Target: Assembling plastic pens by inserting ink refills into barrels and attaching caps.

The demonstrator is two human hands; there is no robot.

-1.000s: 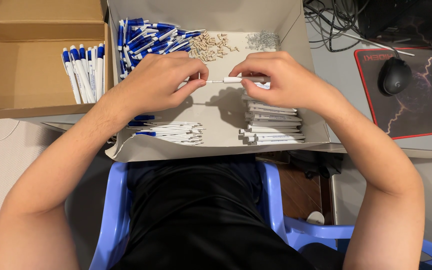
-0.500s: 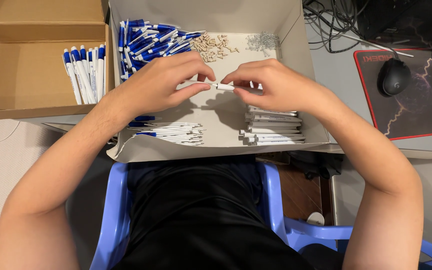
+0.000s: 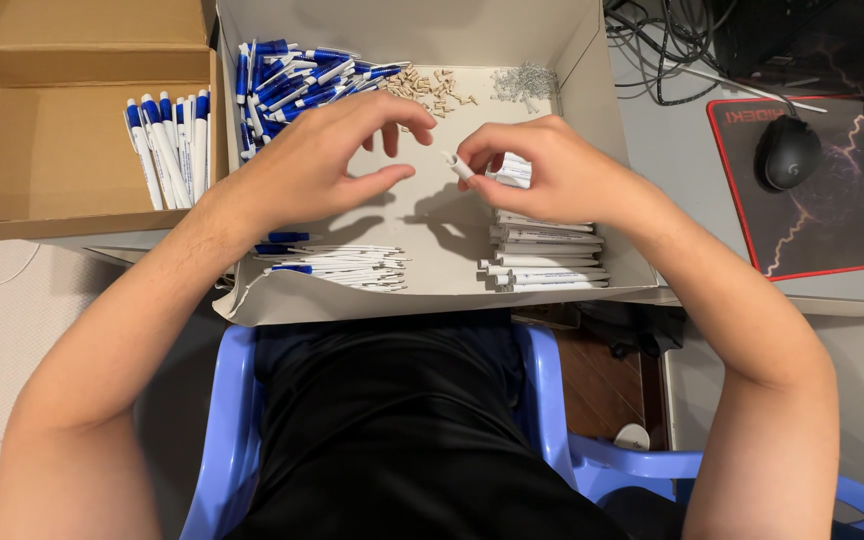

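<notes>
A wide cardboard tray fills the middle of the view, holding parts sorted into heaps. To its left stands an open brown box with a row of finished blue-and-white pens lying side by side.

Inside the tray, a heap of blue pen parts fills the far left corner, white barrels are stacked at the near right, and refills lie at the near left. Small tan pieces and a cluster of tiny springs sit along the far wall.

The right hand pinches a white barrel between thumb and fingertips, its grip closed on the piece, which tilts above the tray's bare middle. The left hand hovers just beside it, fingers spread and curved, its grip open and holding nothing.

The work goes best, I judge, with the barrel held steady and low over the tray, so that a dropped small part lands inside.

The tray rests on a grey table; a black mouse sits on a dark pad at right, cables behind. The person sits on a blue plastic chair.
</notes>
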